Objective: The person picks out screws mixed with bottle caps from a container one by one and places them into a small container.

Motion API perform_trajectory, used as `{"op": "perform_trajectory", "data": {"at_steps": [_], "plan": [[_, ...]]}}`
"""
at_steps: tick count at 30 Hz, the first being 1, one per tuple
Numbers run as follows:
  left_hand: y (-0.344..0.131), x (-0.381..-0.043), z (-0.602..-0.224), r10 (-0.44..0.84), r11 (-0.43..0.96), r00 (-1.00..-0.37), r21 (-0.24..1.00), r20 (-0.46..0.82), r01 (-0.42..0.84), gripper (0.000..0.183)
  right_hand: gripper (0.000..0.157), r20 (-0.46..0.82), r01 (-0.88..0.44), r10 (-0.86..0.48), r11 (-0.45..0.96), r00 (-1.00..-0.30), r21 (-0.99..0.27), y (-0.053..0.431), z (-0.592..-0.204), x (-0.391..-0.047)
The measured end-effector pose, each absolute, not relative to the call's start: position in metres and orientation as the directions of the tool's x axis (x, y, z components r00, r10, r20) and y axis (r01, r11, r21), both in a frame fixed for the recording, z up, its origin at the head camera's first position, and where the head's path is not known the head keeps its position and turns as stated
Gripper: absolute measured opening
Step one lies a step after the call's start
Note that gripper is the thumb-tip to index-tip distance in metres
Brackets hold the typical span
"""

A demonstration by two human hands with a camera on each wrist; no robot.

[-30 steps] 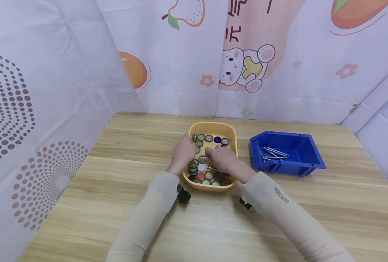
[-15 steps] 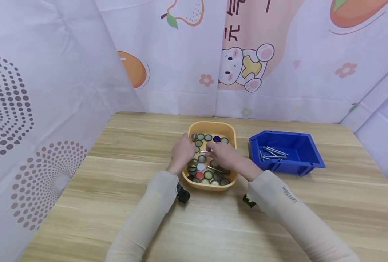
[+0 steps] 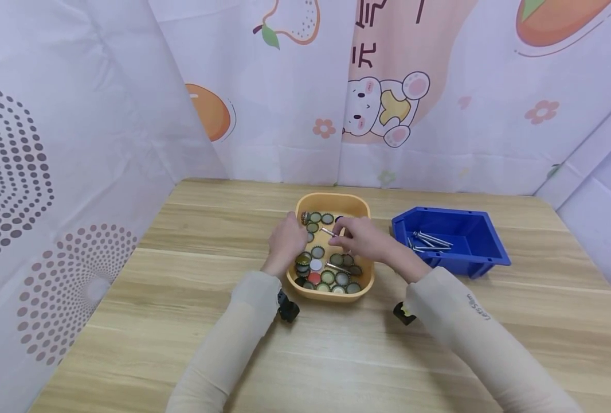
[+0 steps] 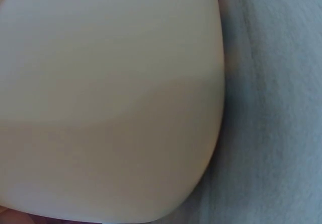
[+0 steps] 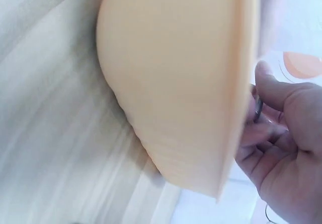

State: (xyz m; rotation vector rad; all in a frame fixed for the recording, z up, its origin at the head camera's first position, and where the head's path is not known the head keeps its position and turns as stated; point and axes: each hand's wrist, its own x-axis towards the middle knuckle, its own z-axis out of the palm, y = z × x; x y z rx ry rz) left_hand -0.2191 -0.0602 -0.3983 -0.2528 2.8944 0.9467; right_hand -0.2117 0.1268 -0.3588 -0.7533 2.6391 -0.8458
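A yellow plastic container [image 3: 331, 297] holds several bottle caps [image 3: 328, 276] and a long metal screw [image 3: 336, 267] lying among them. My left hand [image 3: 287, 238] grips its left rim; the fingertips are hidden. Over the inside, my right hand [image 3: 362, 238] pinches another screw [image 3: 328, 232] between thumb and fingers, its free end pointing left. The right wrist view shows the right hand [image 5: 297, 148] beyond the container's blurred outer wall [image 5: 171, 83], with a small dark bit of the screw [image 5: 258, 109] at the fingers. Only the container wall [image 4: 110, 93] fills most of the left wrist view.
A blue plastic bin [image 3: 473, 261] stands to the right of the container, with several long screws [image 3: 431, 241] in its left part. Both stand on a wooden table [image 3: 223, 229]. A printed curtain [image 3: 285, 155] hangs behind the table.
My right hand has risen from among the bottle caps and shifted slightly right, carrying the pinched screw. The left hand has stayed at the rim.
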Motion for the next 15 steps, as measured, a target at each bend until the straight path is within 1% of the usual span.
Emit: {"op": "perform_trajectory", "data": {"at_steps": [3,5,10,15], "plan": [[-0.060,-0.219,-0.399,-0.132,0.791,-0.982,0.582,-0.136,-0.187,0.036,0.017,-0.144,-0.345,-0.543,0.694,-0.827,-0.631,0.137,-0.351,-0.212],[-0.060,-0.219,-0.400,-0.133,0.792,-0.982,0.582,-0.133,-0.187,0.034,0.018,-0.150,-0.341,-0.536,0.703,-0.830,-0.624,0.146,-0.346,-0.213],[-0.060,-0.220,-0.401,-0.135,0.796,-0.983,0.577,-0.123,-0.181,0.031,0.020,-0.118,-0.355,-0.510,0.729,-0.852,-0.586,0.171,-0.331,-0.217],[-0.061,-0.220,-0.401,-0.134,0.790,-0.983,0.586,-0.124,-0.182,0.033,0.018,-0.091,-0.364,-0.482,0.759,-0.871,-0.540,0.195,-0.318,-0.222]]}}
